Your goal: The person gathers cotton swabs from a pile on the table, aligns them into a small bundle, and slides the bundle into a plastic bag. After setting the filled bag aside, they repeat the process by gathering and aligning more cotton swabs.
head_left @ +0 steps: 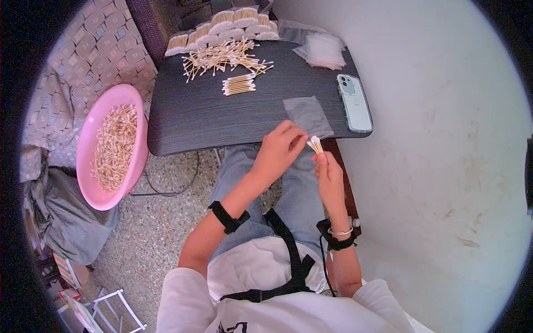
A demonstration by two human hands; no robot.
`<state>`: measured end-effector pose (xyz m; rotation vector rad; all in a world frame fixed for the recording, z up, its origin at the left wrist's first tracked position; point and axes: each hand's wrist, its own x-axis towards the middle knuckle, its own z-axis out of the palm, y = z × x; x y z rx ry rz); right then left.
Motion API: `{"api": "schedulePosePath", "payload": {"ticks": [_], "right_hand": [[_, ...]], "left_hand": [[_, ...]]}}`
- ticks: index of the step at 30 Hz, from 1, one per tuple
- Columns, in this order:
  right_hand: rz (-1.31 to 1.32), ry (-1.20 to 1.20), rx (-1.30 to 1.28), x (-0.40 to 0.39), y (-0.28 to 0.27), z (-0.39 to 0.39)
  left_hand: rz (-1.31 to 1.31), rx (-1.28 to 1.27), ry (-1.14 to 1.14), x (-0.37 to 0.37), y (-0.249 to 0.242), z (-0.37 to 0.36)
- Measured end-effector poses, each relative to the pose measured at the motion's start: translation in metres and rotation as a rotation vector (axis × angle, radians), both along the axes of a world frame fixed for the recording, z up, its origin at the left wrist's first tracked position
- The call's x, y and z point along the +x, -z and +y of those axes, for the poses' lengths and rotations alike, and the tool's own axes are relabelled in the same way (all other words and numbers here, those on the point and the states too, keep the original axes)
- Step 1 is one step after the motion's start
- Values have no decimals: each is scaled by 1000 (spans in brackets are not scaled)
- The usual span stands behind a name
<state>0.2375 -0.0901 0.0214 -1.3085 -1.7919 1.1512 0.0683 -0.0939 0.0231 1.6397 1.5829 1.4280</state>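
Observation:
A small bundle of cotton swabs [315,145] is gripped in my right hand [330,175], its white tips pointing up past the thumb and fingers. Just left of those tips is my left hand [279,149], fingers bent and a little apart, with nothing visible in them. A clear plastic bag [308,115] lies flat on the dark table [194,119] just beyond both hands. Farther back, a neat row of cotton swabs [239,84] sits in front of a loose heap of swabs [219,56].
Bagged bundles of swabs [233,23] are stacked at the table's back edge. Stacked clear bags [322,51] lie at the back right, and a phone [355,104] rests along the right edge. To the left stands a pink basin [89,150] of loose swabs. A pale wall [433,139] borders the right.

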Motion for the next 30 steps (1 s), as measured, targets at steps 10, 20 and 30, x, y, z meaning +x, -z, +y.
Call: {"api": "schedulePosePath", "payload": {"ticks": [10, 20, 30], "right_hand": [[246, -5, -152, 2, 1, 2], [541, -114, -321, -1, -9, -3], [517, -117, -263, -10, -15, -12]], "left_hand": [[85, 171, 53, 11, -6, -15], [-158, 202, 113, 13, -18, -20], [-1055, -22, 61, 35, 4, -18]]}}
